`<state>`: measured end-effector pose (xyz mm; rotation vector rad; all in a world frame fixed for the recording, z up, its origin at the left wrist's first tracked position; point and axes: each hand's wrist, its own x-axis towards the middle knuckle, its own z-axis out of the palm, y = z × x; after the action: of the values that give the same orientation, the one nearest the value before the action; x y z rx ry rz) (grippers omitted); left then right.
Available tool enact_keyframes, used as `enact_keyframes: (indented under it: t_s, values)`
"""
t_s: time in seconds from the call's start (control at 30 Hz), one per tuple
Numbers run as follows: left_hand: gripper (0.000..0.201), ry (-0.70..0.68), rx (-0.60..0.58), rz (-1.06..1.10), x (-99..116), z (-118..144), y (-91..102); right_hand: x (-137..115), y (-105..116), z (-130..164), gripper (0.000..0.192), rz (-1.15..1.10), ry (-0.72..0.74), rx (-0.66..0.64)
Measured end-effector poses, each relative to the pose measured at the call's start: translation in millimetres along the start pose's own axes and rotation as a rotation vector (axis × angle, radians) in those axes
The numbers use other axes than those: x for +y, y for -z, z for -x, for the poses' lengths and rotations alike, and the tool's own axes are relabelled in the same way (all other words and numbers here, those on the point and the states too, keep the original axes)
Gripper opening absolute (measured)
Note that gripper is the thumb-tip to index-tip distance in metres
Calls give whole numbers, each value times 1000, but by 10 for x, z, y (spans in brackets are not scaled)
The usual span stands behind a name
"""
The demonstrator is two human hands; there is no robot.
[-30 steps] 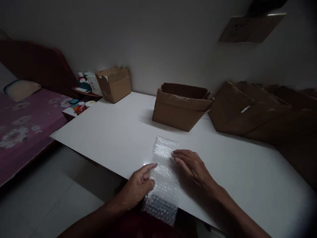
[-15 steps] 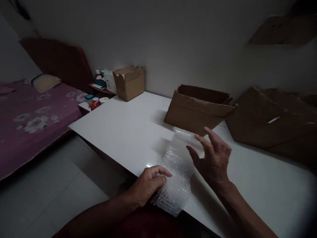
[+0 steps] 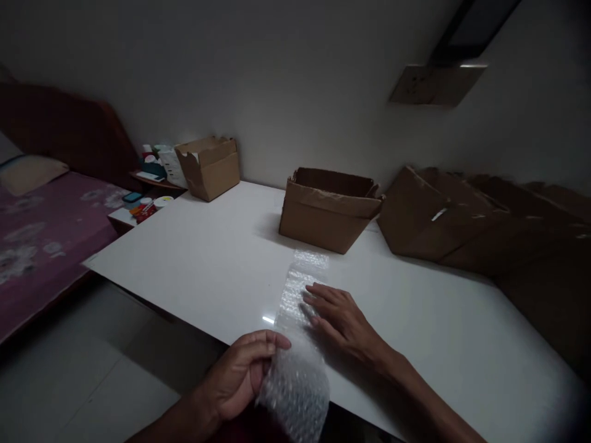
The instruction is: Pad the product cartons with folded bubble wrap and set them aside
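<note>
A strip of clear bubble wrap point(image 3: 300, 375) runs up the white table point(image 3: 198, 258) and hangs over its front edge. My left hand point(image 3: 244, 369) pinches the wrap's left side near that edge, thumb and fingers closed on it. Over the middle of the strip, my right hand point(image 3: 344, 320) lies with fingers stretched out and holds nothing; whether it touches the wrap I cannot tell. The far end of the strip lies flat just in front of an open cardboard box point(image 3: 327, 212).
A smaller cardboard box point(image 3: 210, 169) stands at the table's back left corner. Large brown cartons point(image 3: 429, 215) line the right side. To the left are a bed point(image 3: 41, 246) and a small stand with packets point(image 3: 145, 209). A wall socket plate point(image 3: 434, 85) is above.
My right hand has come down from above the strip's far end to lie over its middle. The bubble wrap now lies flatter on the table. My view has turned to the right.
</note>
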<state>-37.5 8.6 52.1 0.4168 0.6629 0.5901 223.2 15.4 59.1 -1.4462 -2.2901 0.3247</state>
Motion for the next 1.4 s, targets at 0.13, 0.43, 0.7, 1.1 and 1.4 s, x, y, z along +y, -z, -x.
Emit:
enact_keyframes:
  t_s: [0.13,0.43,0.7,1.1,1.4]
  values:
    - [46,-35,-34,244,135,-219,-66,108,194,258,34,-296,-133,135]
    - [68,-147,11,-93,187,-332,-118,-352,1,507,38,-94,-50,175]
    - [58,-866,-62,-1492,178,-263,162,-483,-305,142,32,72,54,141]
    - [40,-605,157,-1432,262,-409,1,-457,-214,392,30,148,9,355]
    - [36,-823,-50,-1526,202,-202,113,-472,-197,249,24,-74,-42,86]
